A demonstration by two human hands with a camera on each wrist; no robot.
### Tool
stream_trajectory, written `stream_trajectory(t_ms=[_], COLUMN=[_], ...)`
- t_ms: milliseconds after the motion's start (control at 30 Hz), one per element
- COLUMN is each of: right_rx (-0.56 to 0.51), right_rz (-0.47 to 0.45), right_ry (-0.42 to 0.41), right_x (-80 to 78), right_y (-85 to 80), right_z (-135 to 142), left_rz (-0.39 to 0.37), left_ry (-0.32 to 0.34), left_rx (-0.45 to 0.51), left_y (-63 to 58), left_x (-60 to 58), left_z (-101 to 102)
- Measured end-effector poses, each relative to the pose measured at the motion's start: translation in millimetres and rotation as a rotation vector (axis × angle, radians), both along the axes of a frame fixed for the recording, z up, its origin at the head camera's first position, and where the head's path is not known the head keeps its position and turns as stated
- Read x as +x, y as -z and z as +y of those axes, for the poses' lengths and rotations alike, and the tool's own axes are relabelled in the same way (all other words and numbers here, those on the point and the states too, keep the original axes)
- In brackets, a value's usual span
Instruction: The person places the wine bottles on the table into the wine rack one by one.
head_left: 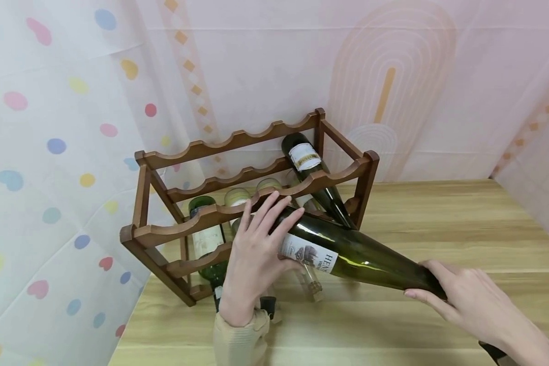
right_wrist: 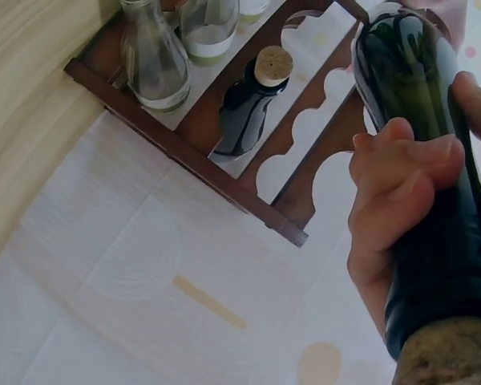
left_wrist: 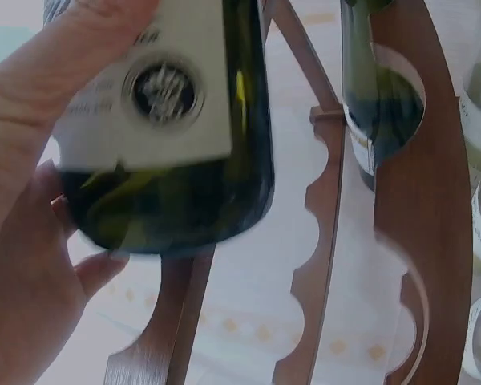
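Observation:
A dark green wine bottle [head_left: 370, 251] slants across the front of a brown wooden wine rack [head_left: 238, 141]. My right hand [head_left: 471, 300] grips its neck; in the right wrist view a cork [right_wrist: 445, 353] caps that end. My left hand [head_left: 258, 254] holds the base end, the thumb lying on the label side in the left wrist view. That base [left_wrist: 176, 208] is above the rack's scalloped rails, apart from the notches there. Another corked wine bottle [head_left: 305, 156] rests tilted in the rack's upper level at the right end.
On the lower level lie a green labelled bottle [head_left: 208, 239] and several clear glass bottles [right_wrist: 156, 64], necks pointing forward. The rack stands on a wood-grain table [head_left: 439, 229]. A patterned cloth [head_left: 274, 66] hangs behind and a dotted one [head_left: 55, 178] at the left.

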State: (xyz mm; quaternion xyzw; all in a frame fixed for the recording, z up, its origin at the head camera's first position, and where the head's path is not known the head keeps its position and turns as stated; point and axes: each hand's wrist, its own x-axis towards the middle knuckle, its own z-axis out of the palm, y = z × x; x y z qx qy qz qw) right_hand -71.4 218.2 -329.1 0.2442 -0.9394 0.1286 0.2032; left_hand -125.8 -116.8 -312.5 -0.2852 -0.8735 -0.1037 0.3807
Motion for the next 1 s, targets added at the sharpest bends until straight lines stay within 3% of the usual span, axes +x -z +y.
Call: stream_trajectory(t_ms=[167, 333, 567, 1000], right_rx=[0.014, 0.036, -0.05, -0.161], right_rz=[-0.008, -0.044, -0.101, -0.23], right_ry=[0.038, 0.1, 0.123, 0.181], right_x=[3.6, 3.3, 7.6, 13.3], right_y=[0.9, 5.1, 13.6, 17.4], right_z=[0, -2, -9, -14], left_rz=[0.03, 0.061, 0.11, 0.078], left_ry=[-0.04, -0.134, -0.265, -0.344], left_rx=[0.089, 0.147, 0.229, 0.199], left_y=[0.2, 2.0, 4.3, 6.9], left_x=[0.4, -1.7, -7.3, -8.0], left_z=[-13, -20, -18, -17])
